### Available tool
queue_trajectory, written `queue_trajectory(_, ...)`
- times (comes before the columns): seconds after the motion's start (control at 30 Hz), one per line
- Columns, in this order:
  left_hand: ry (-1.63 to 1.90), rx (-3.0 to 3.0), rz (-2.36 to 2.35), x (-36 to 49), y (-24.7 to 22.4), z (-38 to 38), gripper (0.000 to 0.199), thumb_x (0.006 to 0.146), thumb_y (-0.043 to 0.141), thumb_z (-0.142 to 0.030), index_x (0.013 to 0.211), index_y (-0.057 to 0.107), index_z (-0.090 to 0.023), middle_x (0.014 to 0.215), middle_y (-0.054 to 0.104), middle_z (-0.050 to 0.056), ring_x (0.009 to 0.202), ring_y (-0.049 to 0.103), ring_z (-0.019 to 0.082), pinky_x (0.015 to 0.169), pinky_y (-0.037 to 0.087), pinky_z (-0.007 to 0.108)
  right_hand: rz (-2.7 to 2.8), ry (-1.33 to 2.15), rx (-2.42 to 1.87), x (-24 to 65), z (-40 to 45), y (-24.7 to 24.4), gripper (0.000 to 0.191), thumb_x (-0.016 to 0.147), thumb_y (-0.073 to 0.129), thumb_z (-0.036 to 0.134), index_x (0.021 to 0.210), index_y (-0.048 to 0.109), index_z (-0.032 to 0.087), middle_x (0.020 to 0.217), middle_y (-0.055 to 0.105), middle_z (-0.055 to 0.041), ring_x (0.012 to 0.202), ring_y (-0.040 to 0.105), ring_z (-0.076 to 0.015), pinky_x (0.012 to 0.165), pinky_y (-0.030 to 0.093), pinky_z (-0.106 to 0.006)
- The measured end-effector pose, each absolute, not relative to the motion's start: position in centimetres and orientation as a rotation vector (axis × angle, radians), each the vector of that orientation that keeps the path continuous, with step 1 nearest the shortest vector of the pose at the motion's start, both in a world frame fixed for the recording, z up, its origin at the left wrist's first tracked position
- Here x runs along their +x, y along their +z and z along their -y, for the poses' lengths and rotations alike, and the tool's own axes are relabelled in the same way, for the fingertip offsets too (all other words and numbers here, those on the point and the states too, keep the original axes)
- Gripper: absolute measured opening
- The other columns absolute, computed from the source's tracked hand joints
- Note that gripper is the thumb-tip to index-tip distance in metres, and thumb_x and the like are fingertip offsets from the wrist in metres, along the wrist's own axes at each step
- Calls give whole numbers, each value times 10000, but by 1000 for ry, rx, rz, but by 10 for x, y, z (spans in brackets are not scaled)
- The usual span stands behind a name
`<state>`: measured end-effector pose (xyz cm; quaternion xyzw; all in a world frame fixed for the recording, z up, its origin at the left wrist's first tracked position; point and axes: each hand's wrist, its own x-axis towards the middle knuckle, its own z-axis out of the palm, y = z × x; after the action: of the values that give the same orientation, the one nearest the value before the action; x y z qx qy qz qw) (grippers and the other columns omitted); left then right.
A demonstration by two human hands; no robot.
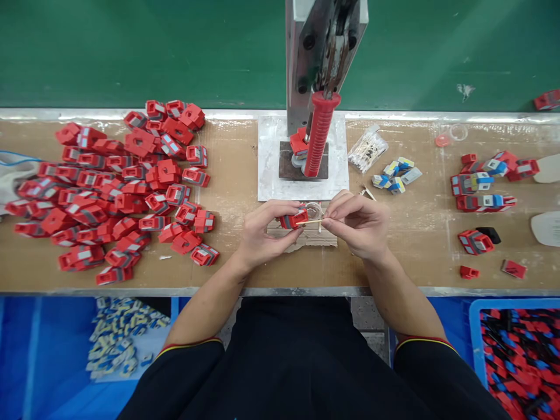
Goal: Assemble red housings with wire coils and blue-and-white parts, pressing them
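Note:
My left hand (pixel 268 232) holds a small red toy car part (pixel 294 219) between thumb and fingers, over a torn piece of cardboard (pixel 321 237). In my right hand (pixel 359 224) a thin cotton swab (pixel 310 221) is pinched, its far tip touching or just over the red part. Just behind the swab, between the two hands, sits a small round clear container (pixel 313 210). Beyond my hands, a press with a red handle (pixel 318 140) stands on a metal plate (pixel 269 175), with another red part (pixel 298 142) under it.
Many red car parts (pixel 140 142) are heaped at the left. Right of the press lie a bag of swabs (pixel 368 149) and several blue-and-white pieces (pixel 396 185). More red parts (pixel 475 241) rest at the right. Blue bins (pixel 476 338) flank my body below the table edge.

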<state>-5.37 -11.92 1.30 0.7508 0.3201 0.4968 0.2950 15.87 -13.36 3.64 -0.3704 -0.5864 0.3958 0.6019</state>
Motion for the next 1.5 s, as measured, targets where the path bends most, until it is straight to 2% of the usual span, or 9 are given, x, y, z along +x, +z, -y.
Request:
queue_trajectory(0.27,1342,1962,-846,-54,13,119,307,855,879,-173,1128,748,-223,1127,847,85,1025,836,225,910,691,373,1395,910,-903,161,133,36,199,840,905,238,770,721,266,725,772,15,657,691,-164,663,581,-345)
queue_trajectory(0.47,1319,1964,-887,-55,13,120,294,853,876,-193,1121,763,-233,1129,850,75,1022,833,230,913,690,391,1394,873,-981,165,132,38,277,854,887,399,713,690,265,669,734,5,610,636,-163,635,571,-362)
queue_trajectory(0.7,1329,1991,-891,-55,16,120,283,850,864,-169,1109,767,-230,1114,847,72,994,829,214,857,690,357,1412,840,-973,169,130,39,234,843,897,320,717,708,265,676,738,8,623,645,-160,628,559,-346)
queue_trajectory(0.93,1337,1984,-892,-55,17,119,278,849,857,-161,1105,769,-225,1118,845,76,999,828,218,872,688,360,1348,686,-1045,192,126,45,333,823,922,460,694,676,276,636,676,12,615,630,-180,609,537,-375)
queue_trajectory(1.07,1355,1955,-879,-55,16,119,293,845,854,-151,1115,773,-229,1117,845,71,1004,826,214,880,685,355,1562,707,-1069,199,125,43,216,869,877,312,742,706,278,702,719,9,660,656,-187,639,534,-369)
queue_trajectory(1.17,1368,1881,-888,-56,13,118,288,855,853,-176,1128,781,-234,1116,843,72,1035,820,227,911,682,371,1832,720,-1113,192,123,40,141,922,787,205,814,730,276,786,764,2,747,686,-198,733,567,-373)
queue_trajectory(1.3,1438,1628,-870,-58,8,115,325,841,907,-238,1147,801,-260,1095,838,63,1030,818,225,936,677,358,1972,761,-1085,197,122,43,56,946,802,309,959,755,283,948,791,-22,907,721,-222,819,584,-383)
queue_trajectory(1.43,1423,1307,-810,-62,5,112,375,837,944,-326,1183,800,-312,1095,839,39,912,837,207,840,703,334,1673,360,-1328,244,126,50,138,955,790,404,995,744,280,957,747,-30,814,657,-201,720,527,-361)
queue_trajectory(1.5,1384,1180,-782,-65,5,110,378,843,938,-396,1186,792,-331,1065,840,31,922,848,235,822,720,364,1550,94,-1582,272,128,47,119,938,787,381,963,743,273,938,739,-42,819,634,-222,762,523,-391)
